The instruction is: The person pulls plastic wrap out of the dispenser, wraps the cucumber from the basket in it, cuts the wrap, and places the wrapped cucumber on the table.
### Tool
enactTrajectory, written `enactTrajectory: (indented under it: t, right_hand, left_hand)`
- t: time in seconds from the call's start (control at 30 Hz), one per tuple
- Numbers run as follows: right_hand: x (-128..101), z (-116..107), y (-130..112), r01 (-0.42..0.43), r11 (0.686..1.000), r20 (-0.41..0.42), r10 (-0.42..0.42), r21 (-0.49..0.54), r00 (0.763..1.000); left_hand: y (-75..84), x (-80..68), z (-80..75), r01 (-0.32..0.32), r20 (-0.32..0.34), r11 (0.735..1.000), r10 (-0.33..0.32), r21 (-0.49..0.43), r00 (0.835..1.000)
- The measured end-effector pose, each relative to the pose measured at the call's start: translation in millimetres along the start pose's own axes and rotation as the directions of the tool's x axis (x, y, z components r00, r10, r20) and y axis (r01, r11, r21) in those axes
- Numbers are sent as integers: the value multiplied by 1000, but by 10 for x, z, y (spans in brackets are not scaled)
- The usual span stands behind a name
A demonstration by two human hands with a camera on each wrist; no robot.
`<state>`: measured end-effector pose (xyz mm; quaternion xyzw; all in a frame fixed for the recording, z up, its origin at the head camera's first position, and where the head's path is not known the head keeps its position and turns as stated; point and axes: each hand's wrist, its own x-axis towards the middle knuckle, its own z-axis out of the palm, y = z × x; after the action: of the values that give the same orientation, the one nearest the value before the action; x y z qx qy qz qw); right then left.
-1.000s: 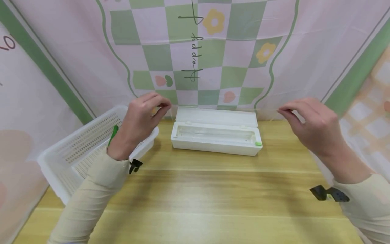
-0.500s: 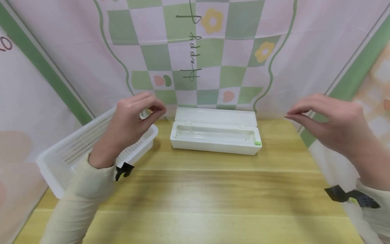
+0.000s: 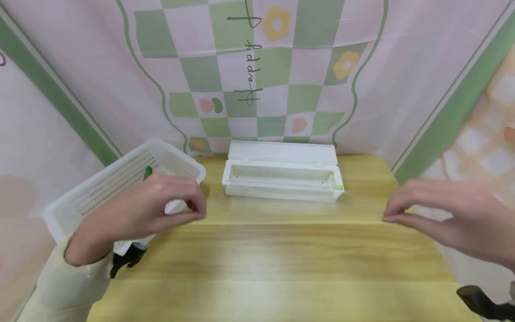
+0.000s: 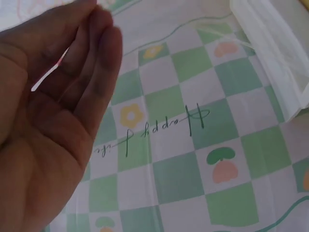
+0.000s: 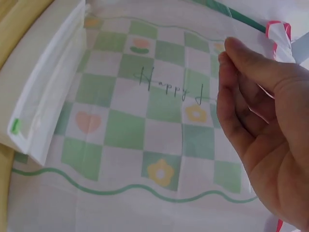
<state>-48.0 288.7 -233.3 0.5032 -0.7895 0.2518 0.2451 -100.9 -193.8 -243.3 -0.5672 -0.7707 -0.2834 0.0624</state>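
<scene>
We are pinching the clear film (image 5: 276, 41) between left hand (image 3: 149, 208) and right hand (image 3: 446, 217) above the bench's (image 3: 281, 259) middle, before the open white box (image 3: 281, 179), holding both ends level and taut so it does not wrinkle.

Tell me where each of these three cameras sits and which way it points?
Head: worn on the head, looking forward and down at the table, white box, basket; both hands and sleeves show.
Left wrist: on that wrist, facing the checkered cloth; left hand fills the side.
Right wrist: on that wrist, facing cloth and box; right hand shows.
Shared: all three see the cloth and the box.
</scene>
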Motion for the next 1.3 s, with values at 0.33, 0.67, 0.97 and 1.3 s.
enactTrajectory:
  t: [0.33,0.67,0.97,1.3]
  right_hand:
    - [-468,430,-192,-120,969,323,45,216,945]
    - [-754,965,-285,-287,914,511,107,288,853]
    - [-943,1345,-259,-349,912,595,161,216,787]
    - [-1065,1650,-165,-371,911,578,206,183,790]
  left_hand:
    - [167,-216,494,133,329,990,-109,-51,938]
    - [204,-379,1083,157,419,970,-223,186,880]
    - [90,-529,1554,276,448,928,-364,251,817]
    - [-55,-639,1832,211,378,938,-307,275,874]
